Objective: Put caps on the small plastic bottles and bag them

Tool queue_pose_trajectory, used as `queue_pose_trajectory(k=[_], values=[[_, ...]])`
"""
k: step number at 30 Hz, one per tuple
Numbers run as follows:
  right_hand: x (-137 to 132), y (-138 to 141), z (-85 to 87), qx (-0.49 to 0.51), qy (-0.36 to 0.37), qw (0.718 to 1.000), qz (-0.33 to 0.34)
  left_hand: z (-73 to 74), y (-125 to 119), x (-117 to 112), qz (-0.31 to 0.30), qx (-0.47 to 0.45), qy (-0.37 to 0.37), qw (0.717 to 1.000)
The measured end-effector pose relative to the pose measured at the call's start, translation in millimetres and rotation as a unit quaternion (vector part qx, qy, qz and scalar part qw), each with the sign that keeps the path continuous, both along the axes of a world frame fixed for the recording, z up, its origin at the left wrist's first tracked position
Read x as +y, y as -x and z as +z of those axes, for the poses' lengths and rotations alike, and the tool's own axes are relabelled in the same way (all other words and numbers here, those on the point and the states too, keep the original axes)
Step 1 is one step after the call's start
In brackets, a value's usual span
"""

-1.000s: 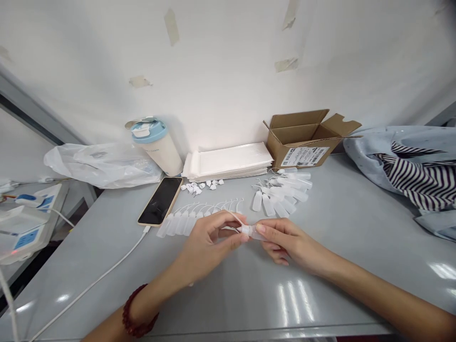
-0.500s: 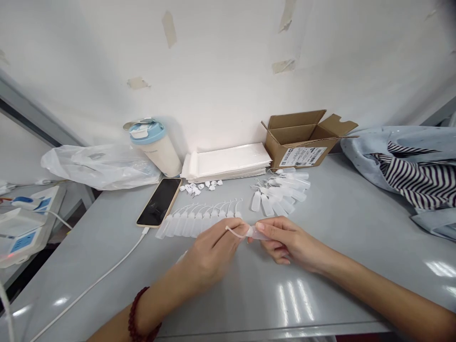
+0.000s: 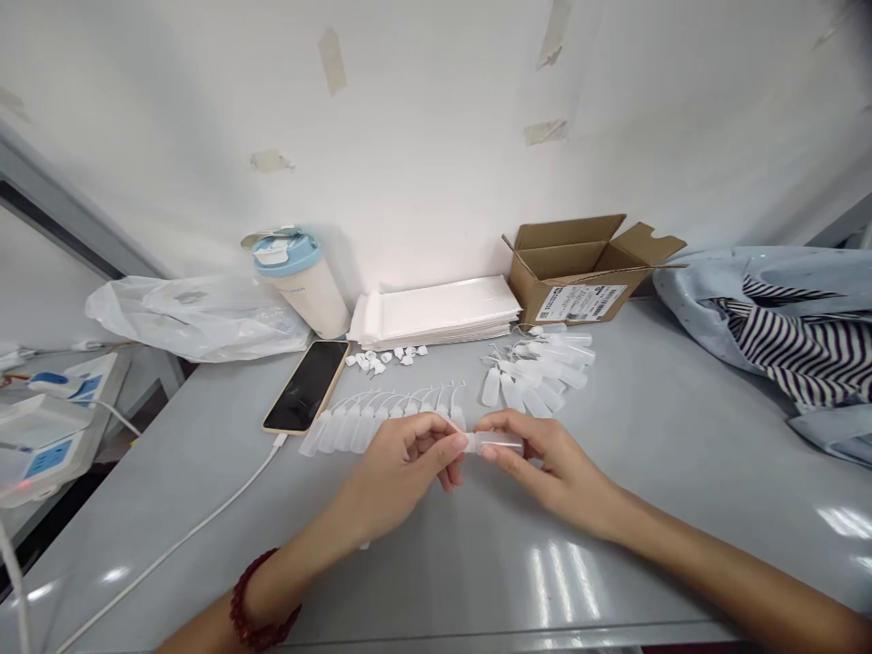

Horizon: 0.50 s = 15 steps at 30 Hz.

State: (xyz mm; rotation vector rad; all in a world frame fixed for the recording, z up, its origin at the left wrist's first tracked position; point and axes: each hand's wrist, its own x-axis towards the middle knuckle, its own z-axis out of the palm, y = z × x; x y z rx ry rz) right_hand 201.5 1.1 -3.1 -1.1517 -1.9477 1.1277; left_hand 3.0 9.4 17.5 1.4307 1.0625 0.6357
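A small translucent plastic squeeze bottle (image 3: 502,441) lies sideways between my hands. My right hand (image 3: 545,459) grips its body between thumb and fingers. At the neck, my left hand (image 3: 412,463) pinches the white cap end, which the fingers partly hide. Just behind my left hand stretches a row of several similar bottles (image 3: 347,427) with thin curved tips attached. A looser fan of bottles (image 3: 538,372) lies beyond my right hand. Small white caps (image 3: 376,361) are scattered behind the row.
A phone (image 3: 306,386) on a white cable lies at left, near a blue-lidded tumbler (image 3: 310,282) and a plastic bag (image 3: 197,318). White packets (image 3: 442,309) are stacked by the wall, beside an open cardboard box (image 3: 579,272). Fabric (image 3: 797,327) is heaped at right.
My left hand has turned, so its thumb now shows at the bottle's neck. My right hand has shifted its grip, and more of the bottle's body shows.
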Motion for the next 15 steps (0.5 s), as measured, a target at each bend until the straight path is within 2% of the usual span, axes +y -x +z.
queue_pose_trajectory(k=[2, 4, 6, 8, 10, 12, 14, 15], values=[[-1.0, -0.3, -7.0, -0.054, -0.137, 0.989, -0.021, -2.4, 0.3, 1.9, 0.005, -0.018, 0.035, 0.999], [-1.5, -1.0, -14.2, -0.091, -0.252, 0.963, -0.019, -4.1, 0.0, 2.9, 0.003, -0.02, 0.056, 0.998], [-1.7, -1.5, -18.8, -0.11, -0.317, 0.942, -0.015, -4.1, -0.6, 2.7, -0.018, -0.015, 0.076, 0.997], [-1.9, -1.4, -19.4, -0.113, -0.342, 0.933, -0.017, -2.3, -1.2, 1.3, -0.044, -0.017, 0.098, 0.994], [-2.3, -0.8, -16.3, -0.09, -0.333, 0.939, -0.015, 0.1, -1.5, -1.0, -0.064, -0.011, 0.093, 0.994], [-2.9, 0.1, -10.7, -0.048, -0.268, 0.962, -0.018, 0.7, -1.2, -3.6, -0.064, 0.028, 0.029, 0.997], [-3.1, 0.7, -4.7, -0.005, -0.15, 0.988, -0.02, -2.8, 0.0, -5.7, -0.056, 0.096, -0.102, 0.989], [-2.9, 0.8, -2.3, 0.014, -0.08, 0.996, -0.02, -6.5, 1.0, -6.4, -0.051, 0.128, -0.187, 0.973]])
